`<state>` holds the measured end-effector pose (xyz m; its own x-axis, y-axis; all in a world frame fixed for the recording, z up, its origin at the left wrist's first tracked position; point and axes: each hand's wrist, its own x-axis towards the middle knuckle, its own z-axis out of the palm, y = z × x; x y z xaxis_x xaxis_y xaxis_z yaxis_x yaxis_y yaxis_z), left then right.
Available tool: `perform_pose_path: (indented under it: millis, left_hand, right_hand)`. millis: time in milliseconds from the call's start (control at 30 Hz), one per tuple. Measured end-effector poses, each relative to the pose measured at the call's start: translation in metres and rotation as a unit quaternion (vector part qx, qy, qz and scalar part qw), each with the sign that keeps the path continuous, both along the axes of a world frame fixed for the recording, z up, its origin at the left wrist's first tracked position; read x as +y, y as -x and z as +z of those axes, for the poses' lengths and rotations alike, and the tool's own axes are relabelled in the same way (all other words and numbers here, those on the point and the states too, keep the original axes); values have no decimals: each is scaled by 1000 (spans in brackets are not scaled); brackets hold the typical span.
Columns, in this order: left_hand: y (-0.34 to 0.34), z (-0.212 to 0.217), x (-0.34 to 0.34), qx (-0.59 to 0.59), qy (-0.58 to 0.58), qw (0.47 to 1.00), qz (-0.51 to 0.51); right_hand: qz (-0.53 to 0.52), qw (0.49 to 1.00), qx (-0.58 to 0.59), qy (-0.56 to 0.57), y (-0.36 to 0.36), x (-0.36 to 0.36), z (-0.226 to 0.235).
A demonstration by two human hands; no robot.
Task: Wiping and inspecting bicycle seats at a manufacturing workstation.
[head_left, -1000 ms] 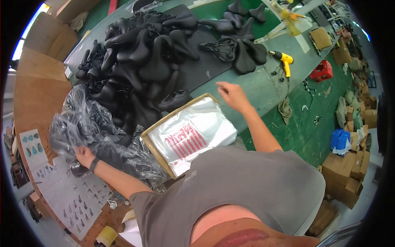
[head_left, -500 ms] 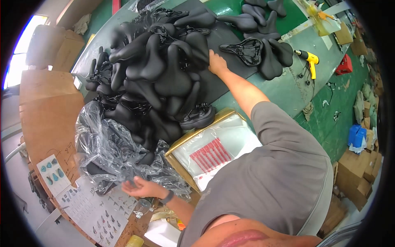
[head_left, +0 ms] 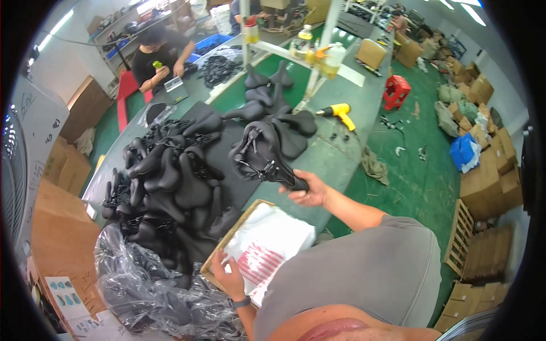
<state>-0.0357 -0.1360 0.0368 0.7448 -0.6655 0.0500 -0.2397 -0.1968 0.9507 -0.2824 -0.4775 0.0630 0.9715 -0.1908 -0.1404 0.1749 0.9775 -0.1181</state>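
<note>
Our right hand [head_left: 307, 193] is closed tight around the narrow end of a black bike seat [head_left: 264, 156]. The seat hangs upside down, with its metal rails facing up. Our left hand [head_left: 227, 277] lies with its fingers spread on a white plastic bag [head_left: 270, 244], which sits in a flat cardboard box [head_left: 227, 241].

To the left of our right hand there is a big pile of black seats [head_left: 170, 187]. It takes up much of the counter [head_left: 335, 150]. Just left of our left hand there is a heap of crinkly clear plastic [head_left: 142, 284]. A few more seats [head_left: 273, 108] lie past our right hand. A yellow drill [head_left: 338, 111] rests on the counter farther off, to the right of those seats. Bottles [head_left: 318, 51] stand on a white rack behind it.

The counter is grey and green. The floor [head_left: 421, 170] is green. Brown boxes [head_left: 489, 182] are stacked far to the right of our right hand. A red stool [head_left: 396, 91] stands on the floor. Another person [head_left: 159, 54] in a dark shirt works at the far end.
</note>
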Motion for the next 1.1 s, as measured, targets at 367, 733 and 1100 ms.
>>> perform_pose_path:
  millis: [367,733,1100]
  left_hand:
    - [128,109,-51,-273,201,917,-210]
    - [59,99,-131,-129,69,980,-133]
    - [172,-137,-115,-331,-162,920,-132]
  right_hand:
    - [-4,990,100,103,35,148,48]
    - [118,983,121,77,72,229,73]
    - [-194,685,379,591,152,220,109]
